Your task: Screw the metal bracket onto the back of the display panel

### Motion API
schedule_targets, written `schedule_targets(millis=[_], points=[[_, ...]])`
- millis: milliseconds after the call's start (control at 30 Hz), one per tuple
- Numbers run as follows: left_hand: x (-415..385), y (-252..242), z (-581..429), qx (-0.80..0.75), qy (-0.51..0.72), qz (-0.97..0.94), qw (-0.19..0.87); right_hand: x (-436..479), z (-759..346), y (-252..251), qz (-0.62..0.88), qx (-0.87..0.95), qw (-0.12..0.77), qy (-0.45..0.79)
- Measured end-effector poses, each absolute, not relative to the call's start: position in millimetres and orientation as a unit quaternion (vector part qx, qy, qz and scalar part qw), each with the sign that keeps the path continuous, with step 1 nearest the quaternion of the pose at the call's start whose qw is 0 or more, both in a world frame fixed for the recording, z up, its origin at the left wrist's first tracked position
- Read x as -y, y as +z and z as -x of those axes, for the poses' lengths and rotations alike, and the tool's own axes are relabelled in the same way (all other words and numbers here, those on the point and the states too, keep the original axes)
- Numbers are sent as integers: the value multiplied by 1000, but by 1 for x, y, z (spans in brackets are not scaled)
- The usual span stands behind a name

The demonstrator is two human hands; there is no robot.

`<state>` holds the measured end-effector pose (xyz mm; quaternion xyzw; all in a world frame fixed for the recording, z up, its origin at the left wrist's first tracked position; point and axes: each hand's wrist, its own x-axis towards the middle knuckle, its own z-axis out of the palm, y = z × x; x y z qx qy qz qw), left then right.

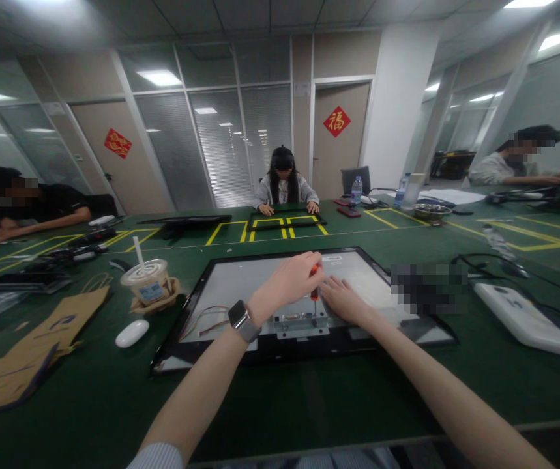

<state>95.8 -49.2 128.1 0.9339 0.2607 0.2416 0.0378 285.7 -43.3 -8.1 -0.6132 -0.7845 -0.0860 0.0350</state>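
A monitor panel point(240, 277) with a black frame lies back side up on the green table in front of me. My left hand point(287, 280), with a watch on its wrist, is closed round the handle of an orange and black screwdriver point(315, 293). The screwdriver stands upright, its tip down at a metal bracket point(302, 324) with connector ports near the panel's front edge. Flat on the panel just right of the screwdriver rests my right hand point(343, 298), fingers stretched out. Loose thin wires point(211, 316) lie on the panel's left part.
Left of the panel are a lidded drink cup point(148, 283) with a straw, a white earbud case point(132, 333) and a brown paper bag point(45, 335). To the right lie a white power bank point(524, 319) and black cables. Several people sit around the table point(280, 410).
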Motion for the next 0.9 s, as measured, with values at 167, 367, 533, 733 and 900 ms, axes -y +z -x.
schedule_targets(millis=[167, 367, 533, 733, 900], points=[[47, 124, -100, -232, 252, -938, 50, 43, -286, -9, 610, 787, 42, -88], [48, 124, -99, -241, 236, -939, 60, 43, -286, -9, 608, 789, 39, -79], [47, 124, -98, -267, 231, -934, 58, 44, -286, -7, 607, 790, 45, -74], [49, 127, -98, -284, 219, -932, 54, 45, -286, -7, 611, 787, 53, -66], [52, 130, -97, -287, 210, -933, 56, 45, -285, -5, 605, 792, 46, -69]])
